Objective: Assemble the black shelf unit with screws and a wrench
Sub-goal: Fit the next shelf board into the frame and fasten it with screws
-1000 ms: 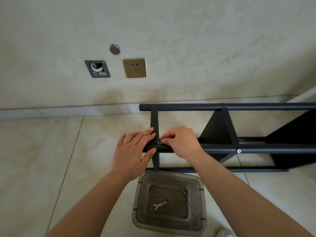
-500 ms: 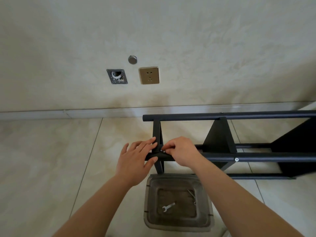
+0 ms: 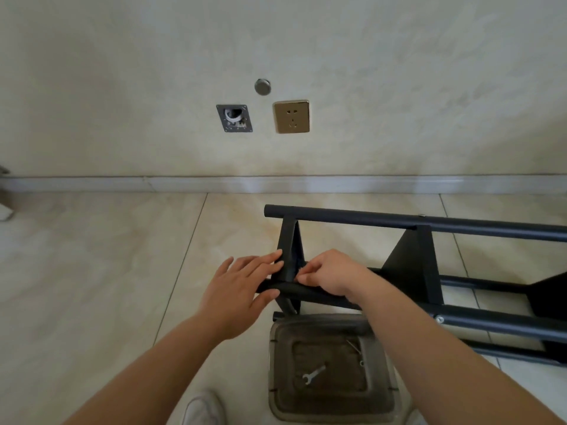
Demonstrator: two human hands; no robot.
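Mostly built, judging from the head view: the black shelf unit (image 3: 423, 268) lies on its side on the floor (image 3: 92, 271), panels already between the tubes, one screw (image 3: 439, 319) seated on the near tube. My left hand (image 3: 242, 289) grips the tube end, thumb under, fingers flat on the end panel. My right hand (image 3: 331, 276) pinches at that corner joint; the screw there is hidden. The wrench (image 3: 313, 374) lies unused in the clear bin (image 3: 395, 403), so tightening remains.

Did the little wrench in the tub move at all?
No. The wrench lies in the same spot on the tub floor, at the same slant; only the camera shifted, so both slid together.
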